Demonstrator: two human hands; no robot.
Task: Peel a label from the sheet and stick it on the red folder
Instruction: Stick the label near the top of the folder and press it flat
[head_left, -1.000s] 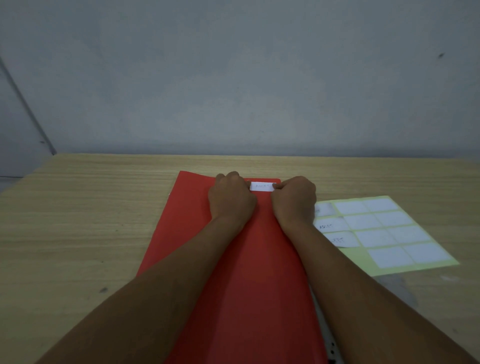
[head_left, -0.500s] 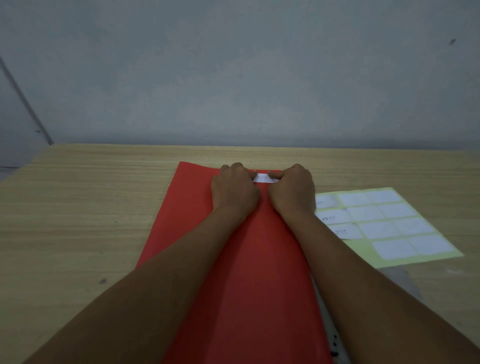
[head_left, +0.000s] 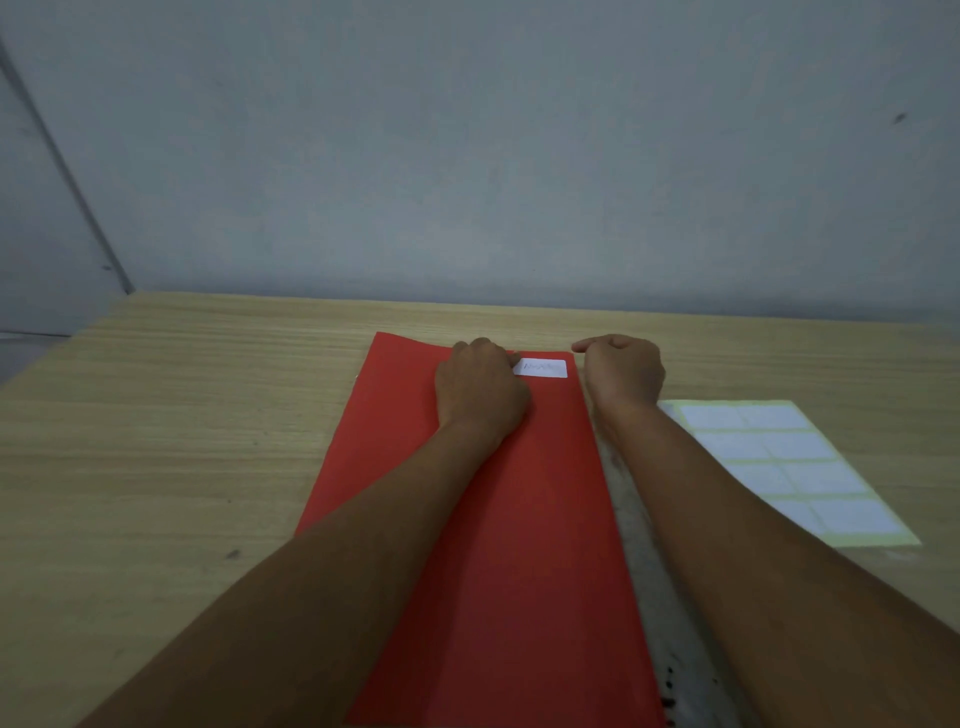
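The red folder (head_left: 498, 519) lies lengthwise on the wooden table in front of me. A white label (head_left: 543, 368) with faint writing lies flat near the folder's far right corner. My left hand (head_left: 480, 387) rests curled on the folder, its fingertips touching the label's left end. My right hand (head_left: 623, 369) is loosely curled just right of the folder's edge, off the label and holding nothing. The label sheet (head_left: 795, 467), yellow backing with several white labels, lies to the right, partly under my right forearm.
The wooden table (head_left: 171, 441) reaches back to a grey wall. A pale worn strip with dark specks (head_left: 670, 686) runs along the folder's right edge near me.
My right hand has left the label and moved right, off the folder. The label now lies flat and uncovered; my left hand stays at its left end.
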